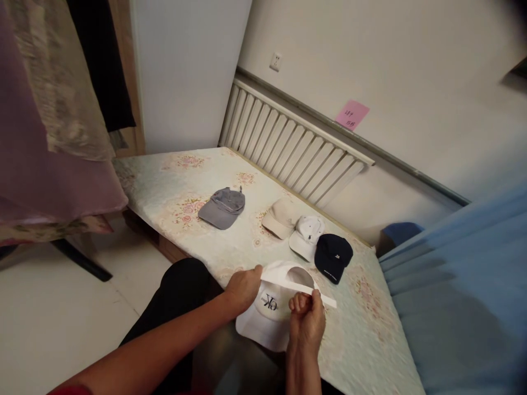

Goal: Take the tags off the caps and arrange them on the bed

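Note:
A white baseball cap (262, 328) with dark letters on its front is held low in front of me, over the near edge of the table. My left hand (244, 291) is closed on its left side, thumb on top by one end of the back strap. Across the cap's opening runs a white strap (293, 285), its free end sticking out to the right. My right hand (308, 318) pinches this strap near that end, fingers curled. Just beyond lie a navy cap (334, 255), a white cap (307, 233) and a beige cap (280, 218), close together.
A grey cap (223, 207) sits apart on the flower-patterned cloth (251, 252). Behind stands a white radiator (292, 142) along the wall. A blue curtain (465, 296) hangs at the right. Clothes and a pink cloth (61, 186) are on the left.

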{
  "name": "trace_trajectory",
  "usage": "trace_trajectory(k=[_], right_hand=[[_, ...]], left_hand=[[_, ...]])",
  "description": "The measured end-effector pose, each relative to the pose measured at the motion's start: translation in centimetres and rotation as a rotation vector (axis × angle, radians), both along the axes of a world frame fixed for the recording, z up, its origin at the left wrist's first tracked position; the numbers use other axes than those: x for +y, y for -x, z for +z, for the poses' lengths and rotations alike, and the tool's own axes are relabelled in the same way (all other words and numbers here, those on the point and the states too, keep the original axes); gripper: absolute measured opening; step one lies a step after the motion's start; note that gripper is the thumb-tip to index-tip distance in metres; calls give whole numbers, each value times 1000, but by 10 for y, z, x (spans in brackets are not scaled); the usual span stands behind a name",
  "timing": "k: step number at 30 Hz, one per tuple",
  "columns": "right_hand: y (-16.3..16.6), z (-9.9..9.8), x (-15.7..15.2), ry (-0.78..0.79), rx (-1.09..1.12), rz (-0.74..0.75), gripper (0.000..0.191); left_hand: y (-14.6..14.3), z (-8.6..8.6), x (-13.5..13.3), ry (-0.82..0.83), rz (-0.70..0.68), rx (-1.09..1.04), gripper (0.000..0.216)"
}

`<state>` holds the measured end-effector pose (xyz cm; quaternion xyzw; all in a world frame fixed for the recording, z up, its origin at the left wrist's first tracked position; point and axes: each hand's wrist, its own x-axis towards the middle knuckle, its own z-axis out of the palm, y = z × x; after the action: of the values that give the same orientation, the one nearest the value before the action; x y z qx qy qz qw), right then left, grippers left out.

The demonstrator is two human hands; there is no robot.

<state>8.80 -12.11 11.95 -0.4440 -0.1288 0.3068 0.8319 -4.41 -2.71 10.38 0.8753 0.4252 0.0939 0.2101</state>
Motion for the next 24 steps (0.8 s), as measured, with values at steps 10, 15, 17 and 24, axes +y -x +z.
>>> trace_trajectory(k=[10, 15, 17, 24], right_hand=[[11, -5, 3, 13, -124, 75, 33], [20, -18, 6, 274, -318, 159, 44], [22, -19, 6, 372, -387, 218, 48], [28, -14, 7, 432, -370, 212, 49]], left_hand=[[-9, 15, -17, -42, -77, -11, 23], [-12, 17, -25, -60, -100, -22, 21], [-11, 18, -27, -55, -129, -50, 19], [-8, 11, -27, -75, -132, -27, 21]])
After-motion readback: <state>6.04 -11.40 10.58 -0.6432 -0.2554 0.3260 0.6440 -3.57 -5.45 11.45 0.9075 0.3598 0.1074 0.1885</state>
